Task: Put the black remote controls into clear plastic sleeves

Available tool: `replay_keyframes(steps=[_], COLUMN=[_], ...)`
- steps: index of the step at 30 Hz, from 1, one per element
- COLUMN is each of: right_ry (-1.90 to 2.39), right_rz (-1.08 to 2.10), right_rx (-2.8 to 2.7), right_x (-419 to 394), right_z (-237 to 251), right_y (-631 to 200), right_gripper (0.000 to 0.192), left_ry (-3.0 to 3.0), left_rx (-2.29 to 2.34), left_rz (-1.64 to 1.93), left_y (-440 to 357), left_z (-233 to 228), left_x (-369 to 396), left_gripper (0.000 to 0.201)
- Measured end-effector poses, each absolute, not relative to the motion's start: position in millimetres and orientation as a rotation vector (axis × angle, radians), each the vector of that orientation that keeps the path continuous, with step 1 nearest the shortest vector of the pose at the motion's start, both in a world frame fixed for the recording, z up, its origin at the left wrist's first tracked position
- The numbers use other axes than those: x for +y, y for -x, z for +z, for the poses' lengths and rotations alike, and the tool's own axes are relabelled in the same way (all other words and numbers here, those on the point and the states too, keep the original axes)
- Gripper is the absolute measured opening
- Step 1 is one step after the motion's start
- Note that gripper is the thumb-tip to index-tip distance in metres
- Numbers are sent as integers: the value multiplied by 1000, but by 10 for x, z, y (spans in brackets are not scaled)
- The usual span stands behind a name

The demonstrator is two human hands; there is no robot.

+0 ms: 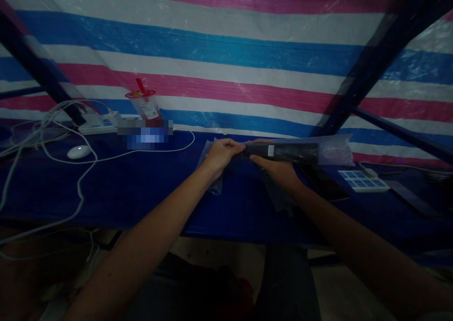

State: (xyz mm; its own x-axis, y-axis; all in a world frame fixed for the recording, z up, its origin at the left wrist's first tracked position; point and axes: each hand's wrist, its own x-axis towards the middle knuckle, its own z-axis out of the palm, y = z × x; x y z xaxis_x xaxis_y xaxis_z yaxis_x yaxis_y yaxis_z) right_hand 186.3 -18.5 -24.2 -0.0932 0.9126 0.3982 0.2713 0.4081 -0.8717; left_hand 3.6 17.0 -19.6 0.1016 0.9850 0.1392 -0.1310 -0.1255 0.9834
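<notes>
Both hands close on a dark tube (283, 152) in a clear bag (332, 150) at frame centre: left hand (221, 155) pinches its end, right hand (278, 169) cradles it from below, steadying it above the bench (141, 184). A cup (146, 105) stands upper left.

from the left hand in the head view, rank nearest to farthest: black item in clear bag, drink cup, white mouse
From the left hand:
1. Black item in clear bag, gripped at its end, just right.
2. Drink cup, back left by the striped tarp.
3. White mouse, far left on the table.
</notes>
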Motion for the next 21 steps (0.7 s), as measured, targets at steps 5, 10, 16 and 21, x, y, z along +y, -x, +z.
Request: replay_keyframes(steps=[5,10,16,21], right_ry=[850,674,724,799], right_rz=[1141,1355,1411,1368], right_rx=[-1236,-904,-683,-873], right_x=[-154,-48,78,56], right_z=[-222,-124,-160,-166], right_y=[-1848,-2000,-2106,-2117], right_gripper=[32,24,10,19], left_ry=[-1075,-1030,-1034,-1206], left_rx=[847,723,724,1219], left_rz=[1259,1207,1112,1364], left_y=[-26,28,86,132], left_z=[-86,-2,17,-26], left_x=[139,129,142,216], left_gripper=[22,19,16,27])
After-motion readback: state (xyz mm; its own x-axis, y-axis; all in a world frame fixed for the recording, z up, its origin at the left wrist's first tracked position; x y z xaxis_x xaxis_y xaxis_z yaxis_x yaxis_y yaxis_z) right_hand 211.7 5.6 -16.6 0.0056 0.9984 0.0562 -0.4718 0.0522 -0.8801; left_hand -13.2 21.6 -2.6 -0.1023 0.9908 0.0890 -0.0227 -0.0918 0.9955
